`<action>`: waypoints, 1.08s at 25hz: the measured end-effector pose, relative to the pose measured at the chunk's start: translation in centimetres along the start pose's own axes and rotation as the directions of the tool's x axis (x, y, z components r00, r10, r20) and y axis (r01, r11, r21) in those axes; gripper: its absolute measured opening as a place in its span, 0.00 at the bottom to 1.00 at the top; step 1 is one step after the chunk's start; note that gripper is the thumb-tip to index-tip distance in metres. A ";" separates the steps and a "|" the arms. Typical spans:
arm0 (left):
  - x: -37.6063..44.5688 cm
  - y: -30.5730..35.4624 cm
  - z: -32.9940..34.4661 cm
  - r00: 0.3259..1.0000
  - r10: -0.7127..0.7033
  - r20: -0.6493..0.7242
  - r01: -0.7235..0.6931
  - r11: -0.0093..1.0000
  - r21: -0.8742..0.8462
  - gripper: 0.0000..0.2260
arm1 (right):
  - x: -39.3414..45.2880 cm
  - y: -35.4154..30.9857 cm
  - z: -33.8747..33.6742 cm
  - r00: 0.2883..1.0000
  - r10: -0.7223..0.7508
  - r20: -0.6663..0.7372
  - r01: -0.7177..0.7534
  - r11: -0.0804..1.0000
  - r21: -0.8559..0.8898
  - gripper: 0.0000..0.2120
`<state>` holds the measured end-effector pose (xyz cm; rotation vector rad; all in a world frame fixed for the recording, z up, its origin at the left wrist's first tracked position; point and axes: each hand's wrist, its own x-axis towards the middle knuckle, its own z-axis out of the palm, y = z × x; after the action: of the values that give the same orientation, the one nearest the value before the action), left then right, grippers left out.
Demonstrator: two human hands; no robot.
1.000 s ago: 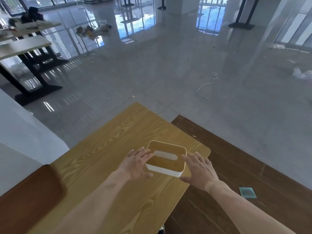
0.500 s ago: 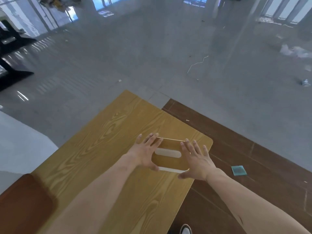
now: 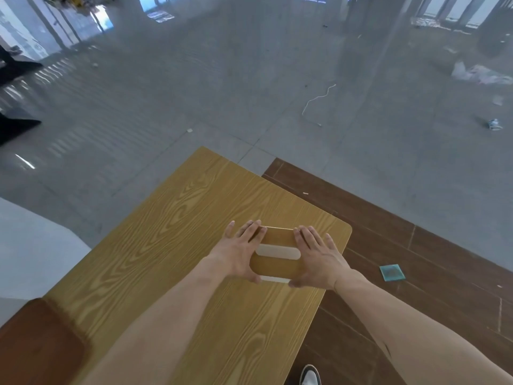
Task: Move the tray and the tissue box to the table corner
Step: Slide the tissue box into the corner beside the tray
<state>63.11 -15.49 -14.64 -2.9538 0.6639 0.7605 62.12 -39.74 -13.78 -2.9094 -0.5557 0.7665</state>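
Observation:
The tissue box [image 3: 277,266] has a white body and a wood-coloured lid with a pale slot. It sits on the light wood table [image 3: 172,240], close to the far right rounded corner. My left hand [image 3: 238,254] presses against its left side and my right hand [image 3: 316,259] against its right side, fingers stretched along the lid and thumbs at the near edge. The dark brown tray [image 3: 39,345] lies at the near left end of the table, partly cut off by the frame.
Right of the table runs a dark brown wood floor strip [image 3: 433,262] with a small green square [image 3: 392,272] on it. My shoe [image 3: 309,375] shows below the table edge. Grey glossy floor with scattered litter lies beyond; a white block stands at left.
Both hands have closed in from beside the tissue box until they clasp its two sides. The view has tilted further down.

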 end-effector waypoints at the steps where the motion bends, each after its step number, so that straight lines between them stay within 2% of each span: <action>1: 0.0 0.0 -0.1 1.000 0.002 -0.008 -0.002 1.000 0.007 0.59 | 0.0 -0.1 -0.1 1.000 -0.004 -0.021 0.003 1.000 -0.005 0.64; 8: -1.3 1.4 -0.6 0.999 -0.018 -0.048 0.019 0.999 0.031 0.58 | -1.0 -0.3 -0.9 0.997 -0.050 -0.057 0.046 0.996 -0.071 0.65; 16: -6.5 5.1 -2.5 0.984 -0.150 -0.095 0.155 0.987 0.039 0.57 | -4.8 -0.5 -3.1 0.975 -0.181 -0.128 0.170 0.981 -0.094 0.64; 22: -11.6 8.7 -2.1 0.958 -0.262 -0.114 0.267 0.963 0.037 0.58 | -8.8 -0.9 -3.2 0.928 -0.331 -0.173 0.311 0.941 -0.132 0.64; 27: -16.8 12.2 -0.4 0.909 -0.392 -0.138 0.394 0.919 -0.018 0.57 | -11.7 -2.0 -2.7 0.866 -0.473 -0.163 0.437 0.874 -0.214 0.64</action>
<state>45.07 -19.98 -5.43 -2.9996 0.0593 0.5149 53.31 -42.07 -5.73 -2.7668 -1.2772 0.3534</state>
